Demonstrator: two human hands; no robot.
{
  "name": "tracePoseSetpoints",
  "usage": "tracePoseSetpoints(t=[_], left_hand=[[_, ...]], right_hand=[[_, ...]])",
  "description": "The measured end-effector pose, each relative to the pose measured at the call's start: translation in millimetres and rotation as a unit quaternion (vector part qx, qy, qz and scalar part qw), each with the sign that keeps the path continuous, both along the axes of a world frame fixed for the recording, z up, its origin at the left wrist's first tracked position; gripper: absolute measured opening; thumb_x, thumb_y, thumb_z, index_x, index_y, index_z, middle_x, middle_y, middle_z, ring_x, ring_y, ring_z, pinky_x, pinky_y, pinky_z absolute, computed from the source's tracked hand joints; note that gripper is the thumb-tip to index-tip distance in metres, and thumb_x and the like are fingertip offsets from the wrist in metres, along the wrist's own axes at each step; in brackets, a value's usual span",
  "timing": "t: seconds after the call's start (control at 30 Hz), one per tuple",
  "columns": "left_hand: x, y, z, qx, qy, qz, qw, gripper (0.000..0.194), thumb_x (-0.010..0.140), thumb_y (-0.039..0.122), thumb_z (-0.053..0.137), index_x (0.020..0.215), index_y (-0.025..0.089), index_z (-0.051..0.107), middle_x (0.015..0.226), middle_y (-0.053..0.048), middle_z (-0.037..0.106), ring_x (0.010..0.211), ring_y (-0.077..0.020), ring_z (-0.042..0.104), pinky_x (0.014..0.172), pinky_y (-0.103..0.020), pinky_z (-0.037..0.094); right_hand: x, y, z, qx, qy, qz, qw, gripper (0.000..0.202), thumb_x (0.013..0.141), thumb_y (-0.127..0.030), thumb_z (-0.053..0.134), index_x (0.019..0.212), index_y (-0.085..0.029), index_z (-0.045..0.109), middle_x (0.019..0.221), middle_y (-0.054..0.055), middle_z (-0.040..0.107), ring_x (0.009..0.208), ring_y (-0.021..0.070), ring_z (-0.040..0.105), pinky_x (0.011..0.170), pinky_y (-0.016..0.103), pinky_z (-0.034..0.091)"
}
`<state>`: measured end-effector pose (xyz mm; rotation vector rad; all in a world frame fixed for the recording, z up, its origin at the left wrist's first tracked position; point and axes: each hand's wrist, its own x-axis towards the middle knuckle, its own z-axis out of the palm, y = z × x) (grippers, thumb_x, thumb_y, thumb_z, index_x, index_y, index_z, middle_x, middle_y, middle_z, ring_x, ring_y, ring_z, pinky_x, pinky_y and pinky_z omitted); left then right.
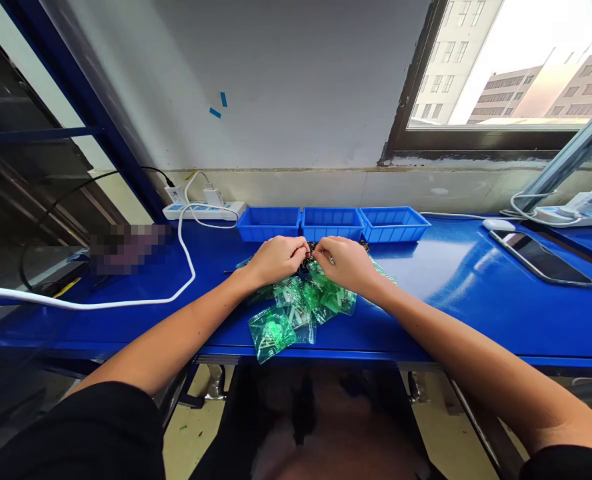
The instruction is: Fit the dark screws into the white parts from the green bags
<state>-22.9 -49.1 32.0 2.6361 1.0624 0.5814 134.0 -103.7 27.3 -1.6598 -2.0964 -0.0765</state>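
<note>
My left hand (pixel 280 259) and my right hand (pixel 345 263) meet over a pile on the blue table, fingertips pinched close together. Whatever sits between the fingers is too small and too hidden to name. Small dark pieces (pixel 306 261) show just behind and between the fingertips. Under my hands lies a heap of clear plastic packets (pixel 296 308) with green and white contents. One green packet (pixel 272 332) lies nearest the table's front edge. Part of the heap is covered by my hands and wrists.
Behind my hands stand three blue bins in a row: left (pixel 269 224), middle (pixel 332 224) and right (pixel 395 224). A phone (pixel 541 257) lies at the right. A white cable (pixel 126 305) crosses the left side from a power strip (pixel 206 211). Another power strip (pixel 576 212) sits far right.
</note>
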Motion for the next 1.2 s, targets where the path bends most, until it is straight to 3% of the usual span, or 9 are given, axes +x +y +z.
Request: tracePoseSetpoints(t=[1.2], left_hand=[[1.6, 0.9, -1.5, 0.018, 0.005, 0.007, 1.000, 0.029, 0.085, 0.027, 0.030, 0.084, 0.019, 0.058, 0.077, -0.004, 0.065, 0.074, -0.0202, 0.059, 0.065, -0.029, 0.041]], right_hand=[[-1.4, -1.2, 0.6, -0.006, 0.005, 0.000, 1.000, 0.014, 0.089, -0.020, 0.049, 0.085, -0.019, 0.062, 0.081, 0.004, 0.066, 0.081, 0.0175, 0.059, 0.064, 0.025, 0.035]])
